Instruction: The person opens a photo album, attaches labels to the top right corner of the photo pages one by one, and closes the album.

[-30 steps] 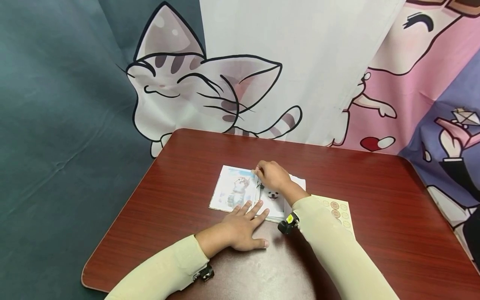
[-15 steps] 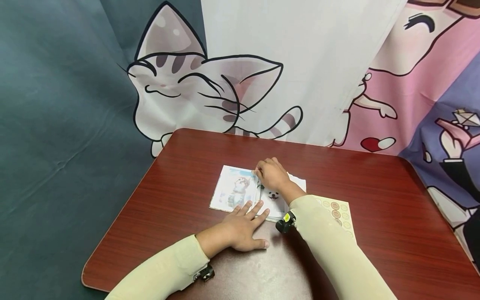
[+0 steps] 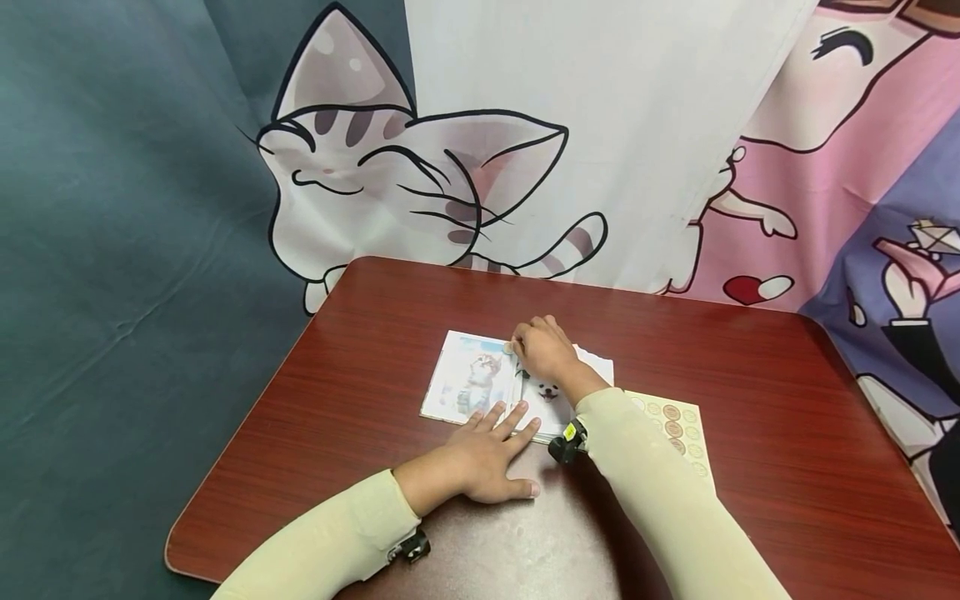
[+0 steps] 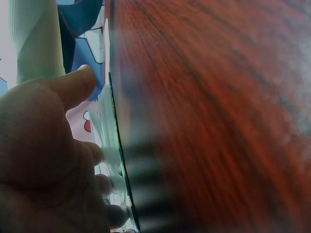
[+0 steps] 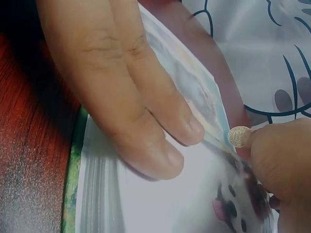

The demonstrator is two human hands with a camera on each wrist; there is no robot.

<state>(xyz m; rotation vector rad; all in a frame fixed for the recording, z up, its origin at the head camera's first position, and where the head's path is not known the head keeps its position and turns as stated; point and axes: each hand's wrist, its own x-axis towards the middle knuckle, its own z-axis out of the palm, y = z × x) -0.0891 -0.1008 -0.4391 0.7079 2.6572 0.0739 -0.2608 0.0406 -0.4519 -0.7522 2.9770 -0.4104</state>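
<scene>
An open picture book (image 3: pixel 453 383) lies on the table, a kitten on its left page and a white dog on its right page. My left hand (image 3: pixel 483 462) rests with spread fingers on the book's lower edge near the fold; in the left wrist view its fingertips lie over the edge of the stacked pages (image 4: pixel 116 141). At the top of the fold, my right hand (image 3: pixel 545 346) pinches a small round gold sticker (image 5: pixel 238 137) against the kitten page's upper corner. Part of the dog page is hidden under the right hand and wrist.
A pale yellow sheet of round stickers (image 3: pixel 684 429) lies right of the book, partly covered by the right sleeve (image 3: pixel 652 467). The dark red table (image 3: pixel 360 358) ends at a wall of cartoon-printed curtains (image 3: pixel 637 150).
My right forearm has shifted slightly left and upward, while its fingertips stay at the top of the fold with the sticker. The left hand and the book keep their places.
</scene>
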